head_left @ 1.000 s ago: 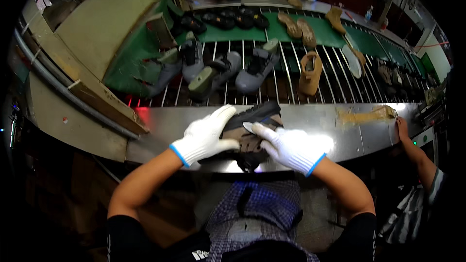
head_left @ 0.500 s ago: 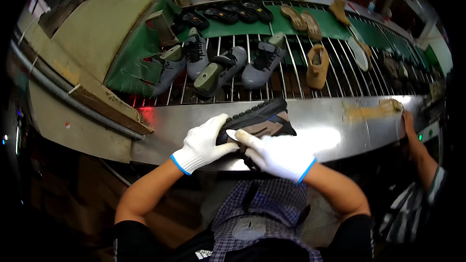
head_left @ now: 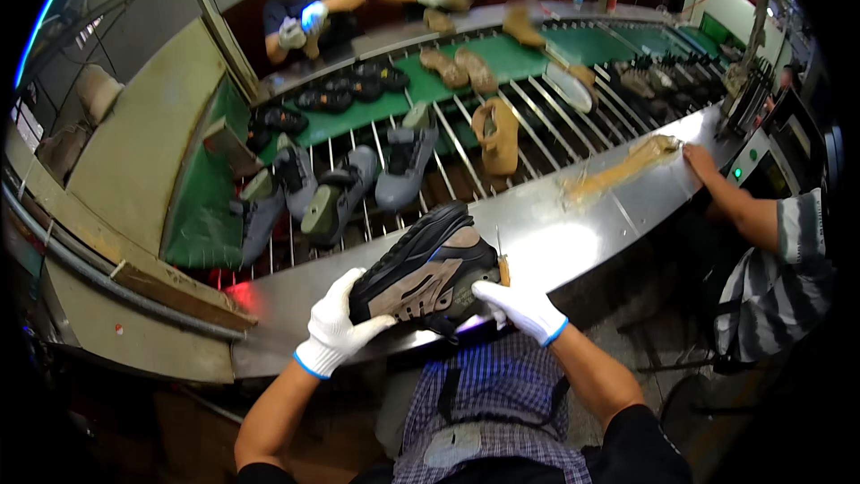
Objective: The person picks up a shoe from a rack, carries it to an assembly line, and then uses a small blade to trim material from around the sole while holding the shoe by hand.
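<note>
A black and taupe shoe (head_left: pixel 430 269) is held tilted above the metal ledge, its black sole turned up and away from me. A green last (head_left: pixel 464 296) shows in its opening. My left hand (head_left: pixel 336 327), in a white knit glove, is closed round the toe end. At the heel end, my gloved right hand (head_left: pixel 524 309) grips the last and shoe, with the thumb on the near side. A slim tool with a yellowish handle (head_left: pixel 504 271) and a thin upright tip sticks up from behind that hand. Most of the right fingers are hidden.
Grey shoes (head_left: pixel 408 161) on lasts and a tan boot (head_left: pixel 497 136) stand on the roller conveyor (head_left: pixel 555 116). Black soles (head_left: pixel 327 97) and a green belt (head_left: pixel 313 130) lie beyond. Two gloved people work across the line. At right, another person's bare hand (head_left: pixel 703 161) touches the metal ledge (head_left: pixel 582 237).
The shoe has turned so more of its upper and the last show. My right hand has moved from the shoe's side to its heel end. The view has swung and tilted.
</note>
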`<control>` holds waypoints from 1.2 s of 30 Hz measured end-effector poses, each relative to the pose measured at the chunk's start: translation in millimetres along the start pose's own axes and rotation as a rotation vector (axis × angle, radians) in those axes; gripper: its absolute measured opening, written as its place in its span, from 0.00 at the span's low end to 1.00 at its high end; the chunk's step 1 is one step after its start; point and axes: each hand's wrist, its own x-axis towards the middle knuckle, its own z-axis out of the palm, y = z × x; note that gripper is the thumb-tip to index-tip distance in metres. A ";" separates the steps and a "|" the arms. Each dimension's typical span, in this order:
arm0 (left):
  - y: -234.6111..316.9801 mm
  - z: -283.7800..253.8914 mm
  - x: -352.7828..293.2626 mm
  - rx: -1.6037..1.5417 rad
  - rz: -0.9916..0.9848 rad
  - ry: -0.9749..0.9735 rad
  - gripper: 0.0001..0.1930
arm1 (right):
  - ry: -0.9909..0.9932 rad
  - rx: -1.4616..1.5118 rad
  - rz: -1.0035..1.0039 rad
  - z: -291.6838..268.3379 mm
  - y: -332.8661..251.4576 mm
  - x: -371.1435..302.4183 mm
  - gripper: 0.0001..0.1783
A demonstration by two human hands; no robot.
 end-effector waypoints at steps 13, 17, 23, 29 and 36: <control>28.5 14.4 -28.7 -0.981 -0.296 0.474 0.51 | -0.105 -1.096 -0.923 95.9 -39.5 -67.3 0.39; 0.6 23.7 -84.4 -0.691 -0.352 0.540 0.38 | -0.327 -1.080 -0.685 126.3 13.5 -48.7 0.35; -12.9 15.4 -91.8 0.006 -0.315 0.268 0.37 | -0.336 -1.121 -0.610 117.4 -8.4 -32.5 0.26; 17.7 -19.5 -38.5 0.252 -0.432 -0.287 0.69 | -0.351 -1.397 -0.523 84.1 -102.0 3.7 0.23; 12.9 -20.6 -33.4 0.207 -0.529 -0.334 0.69 | -0.473 -1.689 -0.585 134.2 -110.1 36.2 0.23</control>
